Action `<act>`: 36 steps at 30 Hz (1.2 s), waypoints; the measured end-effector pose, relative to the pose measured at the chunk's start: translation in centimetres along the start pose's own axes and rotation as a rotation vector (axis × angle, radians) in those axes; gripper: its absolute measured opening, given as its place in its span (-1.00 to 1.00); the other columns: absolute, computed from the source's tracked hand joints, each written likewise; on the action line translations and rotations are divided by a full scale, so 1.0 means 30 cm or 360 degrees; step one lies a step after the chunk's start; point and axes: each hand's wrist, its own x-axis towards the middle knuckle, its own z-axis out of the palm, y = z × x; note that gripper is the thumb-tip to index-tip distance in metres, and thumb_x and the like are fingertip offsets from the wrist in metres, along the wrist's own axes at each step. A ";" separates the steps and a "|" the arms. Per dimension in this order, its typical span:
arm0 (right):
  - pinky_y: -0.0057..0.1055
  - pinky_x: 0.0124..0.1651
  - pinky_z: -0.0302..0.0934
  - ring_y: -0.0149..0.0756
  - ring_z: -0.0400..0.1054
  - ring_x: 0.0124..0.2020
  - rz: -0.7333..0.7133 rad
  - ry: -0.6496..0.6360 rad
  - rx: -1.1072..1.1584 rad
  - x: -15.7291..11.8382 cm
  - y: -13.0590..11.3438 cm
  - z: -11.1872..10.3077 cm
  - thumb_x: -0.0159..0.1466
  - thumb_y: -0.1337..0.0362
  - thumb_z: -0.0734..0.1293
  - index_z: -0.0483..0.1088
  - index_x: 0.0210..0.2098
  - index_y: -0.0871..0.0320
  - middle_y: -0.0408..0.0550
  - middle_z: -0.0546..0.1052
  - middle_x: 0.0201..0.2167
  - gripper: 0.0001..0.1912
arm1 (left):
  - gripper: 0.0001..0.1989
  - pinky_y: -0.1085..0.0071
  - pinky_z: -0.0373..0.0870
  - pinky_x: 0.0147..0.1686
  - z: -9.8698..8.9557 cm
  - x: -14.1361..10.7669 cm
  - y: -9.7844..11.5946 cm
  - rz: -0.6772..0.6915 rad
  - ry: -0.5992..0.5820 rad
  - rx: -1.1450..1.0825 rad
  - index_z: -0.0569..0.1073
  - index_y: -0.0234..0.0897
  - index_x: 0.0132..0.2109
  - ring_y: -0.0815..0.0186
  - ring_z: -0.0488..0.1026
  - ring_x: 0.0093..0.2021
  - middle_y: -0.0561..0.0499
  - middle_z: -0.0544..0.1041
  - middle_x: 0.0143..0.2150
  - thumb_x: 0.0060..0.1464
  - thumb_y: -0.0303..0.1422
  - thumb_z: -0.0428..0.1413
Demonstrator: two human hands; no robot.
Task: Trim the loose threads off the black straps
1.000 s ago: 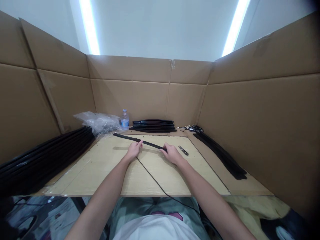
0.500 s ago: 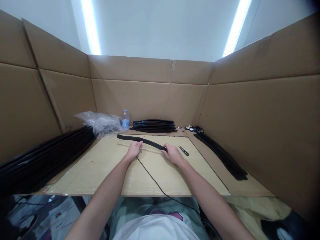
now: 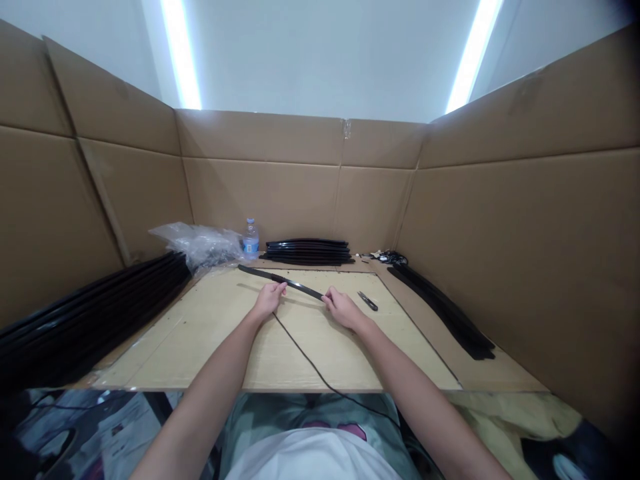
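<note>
A long, thin black strip point(image 3: 305, 287) slants across the table in front of me, its shiny face partly turned up. My right hand point(image 3: 343, 308) pinches the strip's near right end. Around its middle, the fingers of my left hand point(image 3: 271, 300) close on it, and the far left end sticks out beyond them. A dark cord point(image 3: 315, 369) runs from under my left hand over the table edge to my lap; whether the fingers grip the cord too is hidden. Thread snips point(image 3: 369, 301) lie just right of my right hand.
Black strips are piled at the left point(image 3: 100, 310), with a stack at the back point(image 3: 307, 252) and a few at the right point(image 3: 440, 310). A clear plastic bag point(image 3: 200, 245) and a water bottle point(image 3: 251, 240) stand at the back left. Cardboard walls point(image 3: 260, 187) enclose the table point(image 3: 165, 353).
The strip has been turned about its length, so a narrower, shinier face now shows. My right fingers have shifted slightly on its end; my left hand has barely moved.
</note>
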 end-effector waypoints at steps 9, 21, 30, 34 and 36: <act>-0.39 -0.04 0.13 -0.23 0.32 -0.07 0.0013 0.0055 -0.0034 0.014 0.011 0.014 0.30 0.13 0.15 0.31 -0.04 0.20 0.08 0.47 -0.11 -0.66 | -0.50 0.44 0.06 -0.53 -0.006 -0.003 0.018 0.0038 -0.0025 0.0068 0.39 -0.30 -0.55 0.34 0.18 -0.59 0.10 0.22 -0.68 0.01 0.05 -0.08; -0.40 -0.16 0.15 -0.22 0.35 -0.18 0.0112 0.0112 -0.0214 0.019 0.027 -0.001 0.18 0.05 0.30 0.36 -0.20 0.17 0.02 0.50 -0.23 -0.67 | -0.53 0.45 0.01 -0.58 -0.003 -0.017 0.028 0.0033 -0.0040 0.0081 0.31 -0.29 -0.61 0.38 0.13 -0.64 0.12 0.19 -0.71 0.01 0.00 -0.04; -0.37 -0.31 0.09 -0.12 0.37 -0.29 0.0308 0.0093 -0.0421 0.018 0.014 -0.014 0.13 -0.09 0.29 0.34 -0.24 0.15 0.08 0.50 -0.35 -0.56 | -0.55 0.44 0.01 -0.58 0.000 -0.014 0.026 0.0043 -0.0049 0.0077 0.32 -0.29 -0.61 0.38 0.13 -0.65 0.11 0.19 -0.72 0.00 -0.02 -0.01; -0.40 -0.31 0.07 -0.18 0.38 -0.31 0.0283 0.0062 -0.0431 0.014 -0.001 -0.015 0.24 -0.11 0.14 0.32 -0.20 0.16 0.06 0.51 -0.36 -0.54 | -0.54 0.44 0.02 -0.57 0.000 -0.010 0.022 0.0035 -0.0025 0.0094 0.35 -0.30 -0.60 0.38 0.15 -0.64 0.11 0.20 -0.72 0.01 -0.02 -0.03; -0.41 -0.30 0.07 -0.20 0.39 -0.32 0.0274 0.0052 -0.0427 0.015 -0.006 -0.012 0.30 -0.09 0.03 0.33 -0.20 0.18 0.06 0.52 -0.36 -0.51 | -0.54 0.44 0.03 -0.57 0.001 -0.008 0.019 0.0029 -0.0020 0.0100 0.36 -0.31 -0.60 0.38 0.15 -0.64 0.11 0.20 -0.72 0.02 -0.03 -0.03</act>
